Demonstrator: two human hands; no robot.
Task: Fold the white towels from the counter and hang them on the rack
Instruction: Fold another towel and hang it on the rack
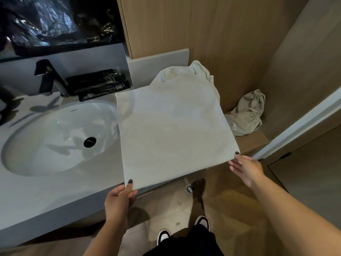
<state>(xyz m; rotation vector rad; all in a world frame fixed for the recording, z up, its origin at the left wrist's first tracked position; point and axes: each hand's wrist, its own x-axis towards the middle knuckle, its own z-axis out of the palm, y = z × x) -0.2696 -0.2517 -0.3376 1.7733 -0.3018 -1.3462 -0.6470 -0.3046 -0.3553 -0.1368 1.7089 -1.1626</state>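
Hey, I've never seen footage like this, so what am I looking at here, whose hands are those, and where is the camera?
The one picture comes from a camera worn on a person's head, looking down. No machine is involved, only bare hands. The left hand and right hand each pinch a near corner of a white towel spread on the grey counter. A second, crumpled towel lies behind it. To the left are a sink and a black faucet. On the wooden ledge to the right lie beige cloth bags.
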